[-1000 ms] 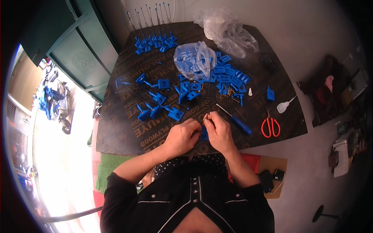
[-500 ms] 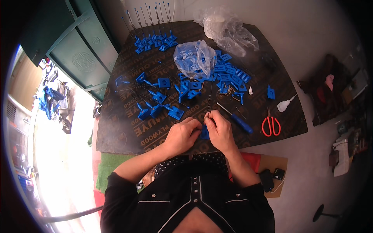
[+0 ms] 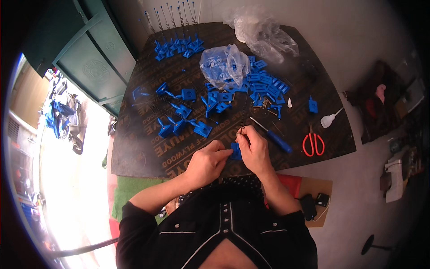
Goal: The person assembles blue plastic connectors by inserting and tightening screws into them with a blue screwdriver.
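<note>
A small blue plastic part (image 3: 235, 151) sits between my hands near the front edge of the table. My left hand (image 3: 207, 162) is closed, its fingertips pinching the left side of that part. In the fingers of my right hand (image 3: 253, 150) is the lower end of a thin black spring wire (image 3: 243, 119), which stretches away from me over the table. Where the wire meets the blue part, my right fingers cover it. A blue-handled screwdriver (image 3: 278, 141) lies just right of my right hand. Left of centre lie several blue pieces with wires (image 3: 178, 127).
A dark printed plywood table (image 3: 134, 157) carries everything. At its back left, several blue bases with upright springs (image 3: 179, 46) stand grouped. A clear bag of blue parts (image 3: 224, 67) lies beside a loose blue pile (image 3: 268, 87). Red-handled scissors (image 3: 313, 145) and a white applicator bottle (image 3: 329, 121) lie right.
My left hand has shifted slightly down, and its fingertips are now on the blue part, which shows more. My right hand has barely moved, still pinching the spring wire.
</note>
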A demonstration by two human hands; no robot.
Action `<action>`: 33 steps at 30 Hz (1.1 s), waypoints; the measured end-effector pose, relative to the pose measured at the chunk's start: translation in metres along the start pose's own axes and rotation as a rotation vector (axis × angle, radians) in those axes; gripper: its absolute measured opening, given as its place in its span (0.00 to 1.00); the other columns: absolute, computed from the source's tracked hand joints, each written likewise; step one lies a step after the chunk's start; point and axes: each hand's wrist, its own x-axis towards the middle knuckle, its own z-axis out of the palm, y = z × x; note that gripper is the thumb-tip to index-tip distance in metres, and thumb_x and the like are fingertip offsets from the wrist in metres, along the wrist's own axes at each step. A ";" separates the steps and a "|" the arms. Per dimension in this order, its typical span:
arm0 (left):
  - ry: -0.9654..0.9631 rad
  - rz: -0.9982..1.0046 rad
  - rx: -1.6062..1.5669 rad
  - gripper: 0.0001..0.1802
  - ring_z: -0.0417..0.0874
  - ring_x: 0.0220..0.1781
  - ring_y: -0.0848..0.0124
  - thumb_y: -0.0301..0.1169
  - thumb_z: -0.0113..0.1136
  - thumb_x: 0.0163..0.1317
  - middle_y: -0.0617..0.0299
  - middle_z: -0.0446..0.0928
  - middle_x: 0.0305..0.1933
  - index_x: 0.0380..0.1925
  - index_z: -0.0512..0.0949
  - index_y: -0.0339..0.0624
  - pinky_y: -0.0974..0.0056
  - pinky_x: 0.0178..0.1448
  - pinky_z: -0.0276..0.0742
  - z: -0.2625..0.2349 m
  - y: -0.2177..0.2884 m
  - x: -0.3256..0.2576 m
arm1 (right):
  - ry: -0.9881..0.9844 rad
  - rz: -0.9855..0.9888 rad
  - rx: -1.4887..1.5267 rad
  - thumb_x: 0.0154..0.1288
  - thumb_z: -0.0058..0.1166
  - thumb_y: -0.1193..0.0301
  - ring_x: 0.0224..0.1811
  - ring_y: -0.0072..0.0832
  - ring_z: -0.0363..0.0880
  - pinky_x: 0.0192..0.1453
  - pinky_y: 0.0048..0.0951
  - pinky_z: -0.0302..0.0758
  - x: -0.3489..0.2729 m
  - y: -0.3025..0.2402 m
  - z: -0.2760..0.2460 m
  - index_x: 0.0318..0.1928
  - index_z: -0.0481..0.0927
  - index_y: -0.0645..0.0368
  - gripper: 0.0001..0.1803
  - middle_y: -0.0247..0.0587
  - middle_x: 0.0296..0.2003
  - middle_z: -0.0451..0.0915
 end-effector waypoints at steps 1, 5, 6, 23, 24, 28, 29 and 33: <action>0.002 0.002 -0.001 0.13 0.82 0.35 0.56 0.21 0.61 0.52 0.56 0.77 0.38 0.40 0.82 0.39 0.58 0.38 0.78 -0.002 0.000 -0.002 | 0.000 -0.002 -0.002 0.67 0.49 0.76 0.27 0.27 0.76 0.32 0.27 0.72 0.000 -0.001 0.000 0.36 0.72 0.65 0.04 0.42 0.26 0.77; 0.005 -0.026 -0.058 0.13 0.82 0.34 0.56 0.21 0.61 0.53 0.56 0.77 0.38 0.40 0.82 0.39 0.58 0.38 0.78 -0.004 0.000 -0.005 | -0.002 -0.017 -0.024 0.67 0.50 0.77 0.27 0.27 0.77 0.32 0.27 0.72 0.001 -0.001 0.000 0.36 0.72 0.65 0.03 0.42 0.27 0.77; 0.039 -0.039 -0.065 0.12 0.82 0.34 0.56 0.21 0.60 0.53 0.56 0.77 0.38 0.39 0.82 0.39 0.58 0.38 0.78 -0.004 0.001 -0.003 | -0.001 -0.020 -0.021 0.67 0.50 0.77 0.27 0.27 0.77 0.32 0.27 0.72 0.001 0.000 0.000 0.36 0.72 0.65 0.03 0.42 0.27 0.77; 0.064 -0.144 -0.120 0.10 0.83 0.32 0.57 0.24 0.64 0.52 0.54 0.77 0.35 0.36 0.81 0.35 0.60 0.36 0.78 -0.004 0.004 0.006 | -0.008 -0.009 -0.021 0.67 0.50 0.76 0.25 0.26 0.75 0.31 0.26 0.71 -0.002 0.001 0.000 0.36 0.73 0.64 0.03 0.40 0.26 0.76; 0.043 -0.210 -0.115 0.11 0.83 0.33 0.56 0.24 0.65 0.52 0.53 0.77 0.35 0.37 0.81 0.35 0.60 0.37 0.78 -0.005 0.008 0.007 | -0.008 0.003 -0.004 0.67 0.50 0.76 0.26 0.24 0.75 0.30 0.26 0.71 -0.002 0.002 0.000 0.36 0.73 0.64 0.03 0.39 0.25 0.76; 0.010 -0.220 -0.036 0.13 0.82 0.34 0.56 0.25 0.65 0.53 0.53 0.77 0.36 0.39 0.80 0.35 0.60 0.38 0.78 -0.004 0.012 0.007 | -0.030 0.056 0.039 0.65 0.51 0.79 0.27 0.39 0.80 0.30 0.32 0.74 0.000 0.000 -0.002 0.35 0.72 0.65 0.02 0.48 0.27 0.78; 0.008 -0.208 -0.032 0.14 0.81 0.31 0.62 0.25 0.65 0.53 0.54 0.77 0.35 0.40 0.79 0.35 0.63 0.35 0.76 -0.003 0.012 0.007 | -0.031 0.071 0.068 0.67 0.49 0.77 0.25 0.26 0.76 0.29 0.26 0.71 -0.001 0.001 -0.001 0.35 0.72 0.64 0.03 0.41 0.26 0.78; 0.034 -0.199 -0.153 0.12 0.79 0.28 0.72 0.24 0.63 0.57 0.57 0.77 0.34 0.42 0.79 0.33 0.67 0.32 0.75 0.003 0.004 0.007 | -0.033 0.108 0.137 0.70 0.47 0.75 0.23 0.13 0.71 0.27 0.18 0.69 -0.001 0.003 -0.002 0.35 0.72 0.63 0.05 0.33 0.26 0.77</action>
